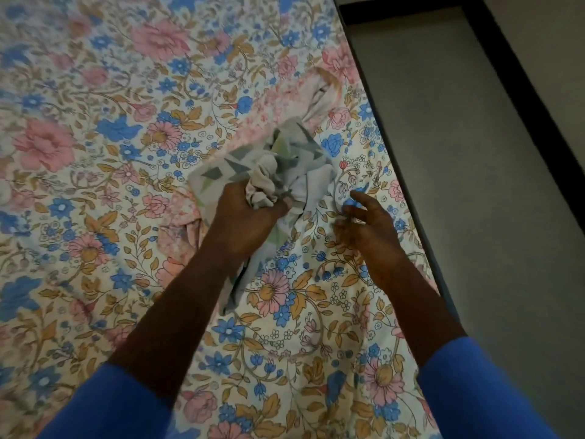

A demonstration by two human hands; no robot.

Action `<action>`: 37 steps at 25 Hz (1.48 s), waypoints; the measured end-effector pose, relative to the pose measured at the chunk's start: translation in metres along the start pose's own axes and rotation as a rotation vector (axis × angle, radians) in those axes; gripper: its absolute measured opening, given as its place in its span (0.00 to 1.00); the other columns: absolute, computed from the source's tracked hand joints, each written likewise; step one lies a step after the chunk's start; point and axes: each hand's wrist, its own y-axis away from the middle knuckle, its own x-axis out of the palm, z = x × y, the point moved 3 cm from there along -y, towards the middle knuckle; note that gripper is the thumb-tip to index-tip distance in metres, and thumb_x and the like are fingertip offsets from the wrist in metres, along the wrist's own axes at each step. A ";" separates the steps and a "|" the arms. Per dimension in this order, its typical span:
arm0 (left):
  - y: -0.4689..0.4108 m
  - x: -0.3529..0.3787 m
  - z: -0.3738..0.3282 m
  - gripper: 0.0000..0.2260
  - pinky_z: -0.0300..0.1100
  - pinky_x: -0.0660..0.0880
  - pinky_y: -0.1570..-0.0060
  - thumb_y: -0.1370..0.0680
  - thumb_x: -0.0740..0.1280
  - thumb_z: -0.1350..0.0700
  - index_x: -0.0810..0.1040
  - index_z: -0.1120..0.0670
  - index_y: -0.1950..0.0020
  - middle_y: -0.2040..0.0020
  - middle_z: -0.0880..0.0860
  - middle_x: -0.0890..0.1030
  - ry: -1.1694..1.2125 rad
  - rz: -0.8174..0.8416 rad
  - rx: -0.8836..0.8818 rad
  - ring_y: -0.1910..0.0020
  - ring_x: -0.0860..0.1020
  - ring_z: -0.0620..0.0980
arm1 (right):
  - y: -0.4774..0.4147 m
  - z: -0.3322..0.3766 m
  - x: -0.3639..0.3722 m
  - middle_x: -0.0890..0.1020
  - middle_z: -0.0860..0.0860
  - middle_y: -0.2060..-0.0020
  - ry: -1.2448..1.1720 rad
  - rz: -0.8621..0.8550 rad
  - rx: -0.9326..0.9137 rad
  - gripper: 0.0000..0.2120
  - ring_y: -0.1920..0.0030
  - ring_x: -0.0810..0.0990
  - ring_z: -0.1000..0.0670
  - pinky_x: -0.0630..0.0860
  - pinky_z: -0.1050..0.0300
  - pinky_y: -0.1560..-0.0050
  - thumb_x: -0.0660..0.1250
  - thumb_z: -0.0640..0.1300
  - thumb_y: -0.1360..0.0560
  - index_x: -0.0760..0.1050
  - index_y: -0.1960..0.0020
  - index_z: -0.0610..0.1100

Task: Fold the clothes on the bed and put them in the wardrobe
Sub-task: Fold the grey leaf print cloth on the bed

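Bed [95,160] covered by a flowered sheet [278,312] of pink, blue and tan blooms; it filled most of the view.

Left hand [250,217] was closed tight round a crumpled patterned cloth [285,160], white with grey and pale green angular shapes. Fingers curled into a bunched, plain off-white part of it. The cloth stood up above the hand in loose folds, and a tail of it hung down past the wrist, against the sheet.

Right hand [364,223] held nothing. Fingers were spread and loosely bent, palm turned toward the left hand, just beside the patterned cloth but apart from it. Could not tell whether it touched the sheet.

A pink cloth [272,106] with fine print lay flat on the bed under and behind the patterned cloth, running from near the right edge down toward the left forearm. Its outline was hard to separate from the sheet.

Left sleeve [104,403] and right sleeve [481,391] were blue, pushed up the forearms.

Grey floor [459,137] to the right of the bed, crossed by a black strip [522,90].
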 end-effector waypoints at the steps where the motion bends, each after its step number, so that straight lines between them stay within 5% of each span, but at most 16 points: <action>1: 0.013 -0.017 -0.016 0.08 0.44 0.83 0.51 0.25 0.76 0.62 0.84 0.51 0.50 0.55 0.48 0.88 0.064 0.005 0.015 0.53 0.86 0.48 | 0.008 0.003 0.010 0.75 0.46 0.31 0.100 0.016 -0.071 0.31 0.42 0.80 0.51 0.80 0.43 0.40 0.66 0.28 0.22 0.68 0.24 0.51; 6: 0.084 -0.115 -0.065 0.17 0.47 0.84 0.55 0.30 0.73 0.66 0.82 0.58 0.41 0.49 0.56 0.88 0.495 0.048 -0.080 0.52 0.87 0.55 | 0.066 0.040 0.051 0.73 0.58 0.31 0.024 0.179 -0.377 0.41 0.37 0.79 0.62 0.81 0.59 0.41 0.69 0.28 0.22 0.54 0.17 0.48; 10: 0.105 -0.194 0.009 0.12 0.46 0.84 0.57 0.23 0.66 0.59 0.90 0.52 0.56 0.52 0.55 0.88 0.529 -0.075 -0.465 0.53 0.87 0.55 | 0.074 0.068 0.100 0.83 0.53 0.41 0.365 0.332 -0.390 0.22 0.41 0.83 0.54 0.82 0.49 0.43 0.77 0.42 0.25 0.78 0.33 0.50; 12: 0.112 -0.224 0.078 0.14 0.42 0.82 0.67 0.19 0.65 0.60 0.89 0.53 0.58 0.58 0.55 0.87 0.497 -0.238 -0.605 0.63 0.86 0.53 | 0.054 0.061 0.157 0.81 0.50 0.38 0.611 0.395 -0.238 0.23 0.40 0.81 0.49 0.81 0.46 0.44 0.79 0.52 0.29 0.80 0.36 0.51; 14: 0.115 -0.243 0.146 0.06 0.43 0.80 0.66 0.20 0.71 0.58 0.86 0.56 0.47 0.53 0.59 0.87 0.361 -0.395 -0.667 0.63 0.85 0.55 | 0.040 0.038 0.213 0.76 0.44 0.33 0.842 0.344 -0.240 0.31 0.36 0.78 0.42 0.79 0.42 0.39 0.76 0.60 0.29 0.75 0.31 0.49; 17: 0.119 -0.256 0.201 0.10 0.48 0.81 0.54 0.24 0.76 0.55 0.83 0.54 0.43 0.46 0.58 0.85 0.157 -0.580 -0.561 0.53 0.84 0.55 | 0.044 0.000 0.258 0.72 0.43 0.32 1.084 0.113 -0.422 0.30 0.32 0.72 0.39 0.71 0.41 0.33 0.68 0.62 0.25 0.71 0.28 0.50; 21: 0.124 -0.252 0.205 0.16 0.46 0.76 0.39 0.21 0.69 0.47 0.82 0.53 0.37 0.42 0.55 0.84 -0.032 -0.617 -0.373 0.42 0.81 0.57 | 0.061 -0.049 0.232 0.75 0.41 0.34 0.724 -0.056 -0.289 0.36 0.34 0.74 0.38 0.73 0.41 0.35 0.69 0.64 0.28 0.67 0.26 0.47; 23: 0.126 -0.256 0.197 0.16 0.37 0.67 0.39 0.15 0.64 0.52 0.79 0.56 0.31 0.34 0.58 0.79 -0.268 -0.681 -0.227 0.35 0.76 0.57 | 0.062 -0.063 0.223 0.80 0.43 0.42 0.691 -0.029 -0.339 0.32 0.42 0.80 0.41 0.78 0.43 0.41 0.66 0.66 0.29 0.75 0.34 0.47; 26: 0.117 -0.267 0.187 0.16 0.40 0.69 0.44 0.14 0.60 0.51 0.80 0.56 0.32 0.36 0.60 0.78 -0.436 -0.713 0.037 0.38 0.76 0.55 | 0.053 -0.060 0.218 0.83 0.45 0.50 0.634 -0.114 -0.426 0.15 0.49 0.82 0.44 0.79 0.49 0.46 0.68 0.55 0.21 0.82 0.43 0.46; 29: 0.108 -0.274 0.186 0.15 0.40 0.65 0.52 0.13 0.58 0.52 0.81 0.57 0.36 0.43 0.58 0.81 -0.347 -0.800 -0.134 0.44 0.77 0.55 | 0.048 -0.050 0.215 0.84 0.47 0.48 0.469 -0.234 -0.456 0.11 0.48 0.83 0.48 0.80 0.49 0.45 0.68 0.52 0.20 0.83 0.42 0.48; 33: 0.116 -0.266 0.194 0.26 0.44 0.69 0.51 0.18 0.62 0.37 0.75 0.58 0.31 0.40 0.56 0.79 -0.125 -0.787 -0.604 0.47 0.75 0.51 | 0.055 -0.058 0.212 0.78 0.51 0.43 0.574 -0.096 -0.201 0.26 0.44 0.77 0.49 0.74 0.51 0.45 0.67 0.62 0.22 0.73 0.32 0.46; 37: 0.145 -0.227 0.214 0.46 0.52 0.81 0.45 0.45 0.83 0.36 0.74 0.55 0.34 0.42 0.51 0.82 0.167 -0.536 -0.695 0.46 0.82 0.54 | 0.075 -0.067 0.206 0.75 0.54 0.38 0.598 0.180 0.021 0.48 0.40 0.76 0.49 0.79 0.45 0.38 0.83 0.60 0.38 0.65 0.26 0.46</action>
